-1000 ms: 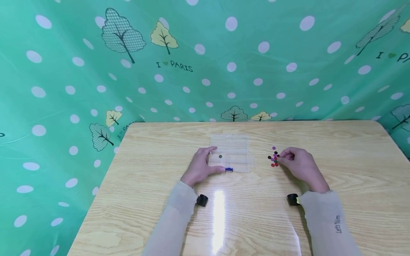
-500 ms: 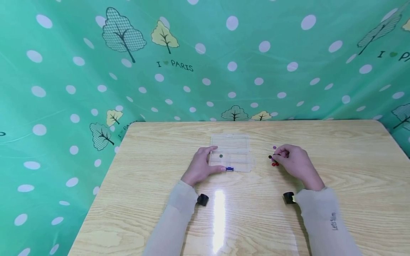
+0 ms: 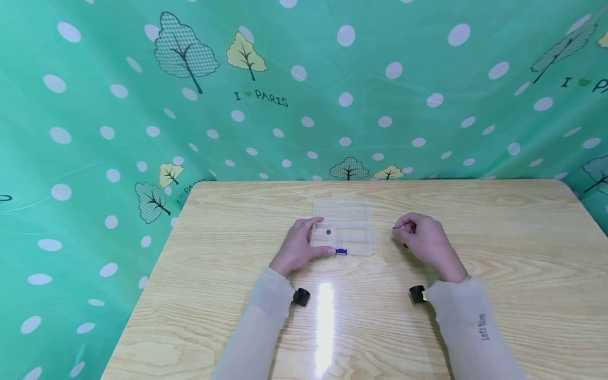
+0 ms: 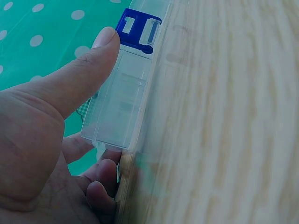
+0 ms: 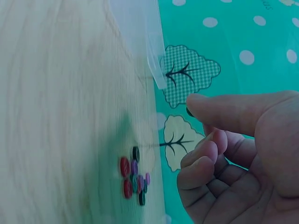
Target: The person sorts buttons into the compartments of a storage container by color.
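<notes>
The dark button (image 5: 188, 111) is pinched at the thumb tip of the right hand (image 3: 423, 237), clear of the table (image 3: 180, 316), at about three o'clock from the box (image 3: 353, 237). It has just come away from the pile (image 5: 135, 173), so this one seems singled out and the pick-up part of the work looks done. The pile, red, purple, green and black, lies on the table roughly four o'clock from the pinch. Inside the box, whose lid (image 3: 342, 212) lies open at twelve o'clock, a green button (image 3: 329, 232) sits towards nine. The left hand (image 3: 296, 250) grips the box's nine o'clock end, thumb at the blue clasp (image 3: 341, 252) on the six o'clock edge. Against the earlier head frames, the right hand has shifted towards nine o'clock and hides most of the pile, while left hand, box and green button match
</notes>
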Motion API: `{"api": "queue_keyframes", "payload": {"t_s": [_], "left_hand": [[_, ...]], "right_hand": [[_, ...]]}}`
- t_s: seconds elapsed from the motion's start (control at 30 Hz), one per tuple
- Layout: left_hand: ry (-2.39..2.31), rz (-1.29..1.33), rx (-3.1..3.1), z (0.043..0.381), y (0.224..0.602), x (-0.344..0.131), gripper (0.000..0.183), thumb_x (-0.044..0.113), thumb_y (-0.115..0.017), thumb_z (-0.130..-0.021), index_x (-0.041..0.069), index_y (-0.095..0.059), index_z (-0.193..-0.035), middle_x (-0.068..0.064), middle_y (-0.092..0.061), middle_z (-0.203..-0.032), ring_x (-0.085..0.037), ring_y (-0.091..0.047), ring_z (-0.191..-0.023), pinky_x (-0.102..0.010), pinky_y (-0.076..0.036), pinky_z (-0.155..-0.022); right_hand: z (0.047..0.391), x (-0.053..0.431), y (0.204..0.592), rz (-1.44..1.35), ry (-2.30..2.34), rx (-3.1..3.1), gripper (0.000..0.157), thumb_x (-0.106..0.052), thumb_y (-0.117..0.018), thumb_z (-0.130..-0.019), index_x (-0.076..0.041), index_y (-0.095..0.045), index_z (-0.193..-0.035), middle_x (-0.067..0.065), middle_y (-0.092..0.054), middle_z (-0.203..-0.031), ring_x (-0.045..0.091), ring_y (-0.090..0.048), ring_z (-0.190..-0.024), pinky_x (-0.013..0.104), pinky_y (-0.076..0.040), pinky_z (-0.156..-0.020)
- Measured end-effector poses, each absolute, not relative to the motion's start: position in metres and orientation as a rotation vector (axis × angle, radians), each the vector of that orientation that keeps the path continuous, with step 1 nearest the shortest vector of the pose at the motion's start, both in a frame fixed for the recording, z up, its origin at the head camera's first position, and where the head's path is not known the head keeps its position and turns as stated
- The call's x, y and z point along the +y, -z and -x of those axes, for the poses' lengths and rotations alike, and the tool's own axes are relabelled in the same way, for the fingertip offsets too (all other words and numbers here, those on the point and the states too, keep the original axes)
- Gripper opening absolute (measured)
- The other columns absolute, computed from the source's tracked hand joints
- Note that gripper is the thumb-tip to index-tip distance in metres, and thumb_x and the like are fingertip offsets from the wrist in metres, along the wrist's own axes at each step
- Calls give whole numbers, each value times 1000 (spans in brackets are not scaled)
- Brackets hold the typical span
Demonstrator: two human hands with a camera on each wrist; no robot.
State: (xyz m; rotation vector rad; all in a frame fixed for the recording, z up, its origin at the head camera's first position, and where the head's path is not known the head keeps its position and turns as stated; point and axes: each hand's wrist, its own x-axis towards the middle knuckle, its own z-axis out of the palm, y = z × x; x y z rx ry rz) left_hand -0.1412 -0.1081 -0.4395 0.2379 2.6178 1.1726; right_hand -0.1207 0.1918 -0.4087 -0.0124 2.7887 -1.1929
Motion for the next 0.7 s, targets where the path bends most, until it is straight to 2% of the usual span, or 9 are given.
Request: {"api": "queue_keyframes", "payload": {"t_s": [0.07,0.27,0.5,0.7], "left_hand": [[-1172,-238,2620,141,440,-108,91,41,-89,-73,24,-46,-151,-11,-44,-148,-31,-46,-130,-47,-37,-111],[-1181,-241,2617,141,441,-108,90,41,-89,-73,23,-46,-151,-11,-46,-146,-29,-49,-122,-46,-40,-107],[-1180,-239,2620,140,440,-108,92,42,-89,-72,24,-46,-151,-10,-44,-148,-31,-44,-133,-47,-36,-112],[-1184,-229,2613,140,439,-108,92,42,-90,-72,25,-46,-151,-10,-44,-149,-32,-42,-136,-49,-34,-113]], "right_hand": [[121,189,408,16,1201,2787,13,-13,-64,-98,-1,-65,-103,9,-56,-84,19,-53,-62,30,-43,-53],[122,181,408,31,1194,2813,13,-14,-65,-97,-2,-66,-102,8,-55,-86,20,-48,-68,29,-41,-56],[124,169,406,21,1210,2824,10,-13,-67,-96,-4,-67,-99,7,-54,-83,21,-46,-68,30,-40,-58],[125,159,406,36,1234,2822,9,-12,-68,-96,-3,-67,-98,7,-53,-82,20,-45,-66,30,-39,-57]]}}
